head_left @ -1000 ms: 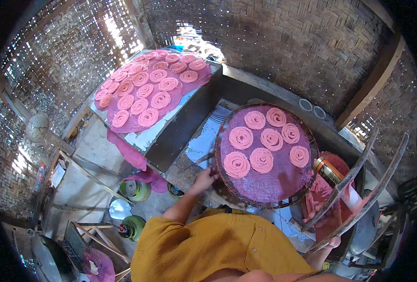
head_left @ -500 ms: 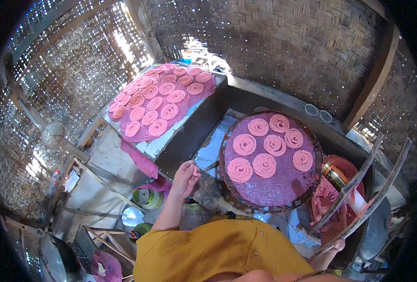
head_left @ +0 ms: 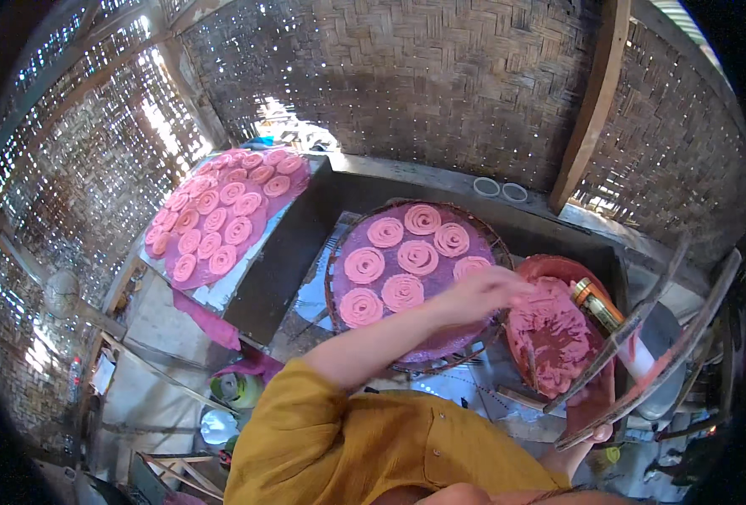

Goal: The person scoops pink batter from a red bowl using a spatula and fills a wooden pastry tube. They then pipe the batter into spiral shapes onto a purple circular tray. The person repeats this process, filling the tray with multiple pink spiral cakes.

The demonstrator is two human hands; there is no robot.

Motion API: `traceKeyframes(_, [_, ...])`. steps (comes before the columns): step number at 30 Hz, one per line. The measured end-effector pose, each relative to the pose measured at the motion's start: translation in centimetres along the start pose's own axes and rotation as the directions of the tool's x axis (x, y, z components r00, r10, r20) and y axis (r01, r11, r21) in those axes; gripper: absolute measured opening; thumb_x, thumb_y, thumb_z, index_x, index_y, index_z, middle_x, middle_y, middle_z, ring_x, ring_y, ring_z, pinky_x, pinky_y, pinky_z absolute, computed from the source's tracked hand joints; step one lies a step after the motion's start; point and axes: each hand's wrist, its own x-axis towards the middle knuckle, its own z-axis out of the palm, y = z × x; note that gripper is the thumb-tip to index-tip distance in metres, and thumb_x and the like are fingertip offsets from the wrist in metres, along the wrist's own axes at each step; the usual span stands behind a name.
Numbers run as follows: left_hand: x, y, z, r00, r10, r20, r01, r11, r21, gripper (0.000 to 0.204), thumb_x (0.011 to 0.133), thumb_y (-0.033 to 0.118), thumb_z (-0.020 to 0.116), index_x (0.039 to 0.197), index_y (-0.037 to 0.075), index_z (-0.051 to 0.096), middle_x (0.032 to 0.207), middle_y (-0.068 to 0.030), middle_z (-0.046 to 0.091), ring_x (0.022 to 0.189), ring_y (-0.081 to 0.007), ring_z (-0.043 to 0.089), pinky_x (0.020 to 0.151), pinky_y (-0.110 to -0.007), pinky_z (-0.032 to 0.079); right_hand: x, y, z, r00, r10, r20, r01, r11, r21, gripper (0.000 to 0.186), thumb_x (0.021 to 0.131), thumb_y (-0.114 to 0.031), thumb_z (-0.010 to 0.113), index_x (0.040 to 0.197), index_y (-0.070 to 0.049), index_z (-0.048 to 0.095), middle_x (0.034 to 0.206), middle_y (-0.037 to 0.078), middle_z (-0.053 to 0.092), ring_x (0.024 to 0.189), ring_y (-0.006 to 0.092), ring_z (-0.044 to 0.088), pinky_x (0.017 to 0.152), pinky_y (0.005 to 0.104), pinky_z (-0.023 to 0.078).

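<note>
My left hand (head_left: 501, 291) stretches across the round tray (head_left: 507, 252) with its fingers extended and somewhat blurred, near the left rim of a red basin (head_left: 610, 379). Soft pink dough (head_left: 549, 328) fills much of that basin. On the tray's purple sheet lie several pink dough spirals (head_left: 402, 292); my left forearm and hand cover part of the tray's right side. Low on the right, my right hand (head_left: 596, 434) is closed around the lower end of a wooden press (head_left: 667, 370) with two long bars. A gold can (head_left: 597, 305) and a white cylinder (head_left: 635, 353) sit by the bars.
At the back left, a slab (head_left: 221, 290) carries a purple sheet crowded with more pink spirals (head_left: 238, 230). Two pale rings (head_left: 501, 189) rest on the ledge by the woven wall (head_left: 440, 84). A green gas cylinder (head_left: 236, 389) stands on the floor at left.
My left hand has swung right, from beside the tray's left edge across it to the basin. The view has turned rightward. My right hand still grips the press.
</note>
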Motion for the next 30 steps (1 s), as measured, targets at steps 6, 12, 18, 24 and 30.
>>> traceKeyframes(6, [7.3,2.6,1.5,0.969,-0.07,0.236,0.186,0.835,-0.517,0.073,0.085,0.058,0.025,0.138,0.009,0.015,0.137,-0.0128,0.031,0.124,-0.0215,0.032,0.104,-0.036,0.021,-0.5,-1.4,-0.4,1.0,0.006,-0.028,-0.007,0.999,-0.042,0.107,0.047,-0.027,0.076,0.134,0.0,0.02,0.122,0.018,0.042,0.104,0.0309,0.05,0.083,0.0441,0.045])
traceKeyframes(12, [6.4,9.8,-0.6,0.806,0.547,0.227,0.091,0.265,-0.96,0.094,0.074,0.041,0.066,0.14,0.023,0.001,0.136,-0.0145,0.028,0.126,-0.0281,0.026,0.104,-0.041,0.019,1.4,-0.2,1.3,0.98,0.198,0.011,-0.196,0.976,-0.092,0.105,0.046,-0.028,0.075,0.133,0.001,0.022,0.121,0.017,0.043,0.104,0.0297,0.05,0.083,0.0422,0.045])
traceKeyframes(18, [2.6,12.3,-3.5,0.847,0.512,0.143,-0.017,0.295,-0.955,0.121,0.049,-0.005,0.075,0.139,0.024,0.001,0.127,-0.0121,0.036,0.117,-0.0259,0.039,0.098,-0.038,0.033,4.6,1.6,3.7,0.862,0.5,0.079,-0.476,0.854,-0.21,0.103,0.046,-0.028,0.075,0.131,0.001,0.024,0.121,0.016,0.044,0.104,0.0284,0.05,0.083,0.0403,0.044])
traceKeyframes(24, [-0.1,4.8,-7.8,0.967,0.231,-0.104,-0.16,0.238,-0.958,0.105,0.054,-0.017,0.057,0.139,0.023,0.011,0.12,-0.0112,0.045,0.114,-0.0268,0.045,0.096,-0.041,0.037,8.3,3.4,5.9,0.641,0.765,0.063,-0.699,0.615,-0.364,0.101,0.046,-0.029,0.075,0.13,0.001,0.027,0.12,0.015,0.045,0.104,0.0271,0.05,0.083,0.0384,0.044])
traceKeyframes(30, [-1.7,-3.0,-10.3,0.966,0.025,-0.259,-0.259,0.152,-0.954,0.047,0.077,0.009,0.061,0.12,0.012,0.045,0.103,-0.0084,0.057,0.102,-0.0249,0.054,0.09,-0.04,0.04,11.3,4.5,8.6,0.479,0.878,-0.013,-0.788,0.424,-0.447,0.099,0.046,-0.03,0.074,0.129,0.002,0.029,0.12,0.014,0.046,0.104,0.0258,0.049,0.082,0.0364,0.043])
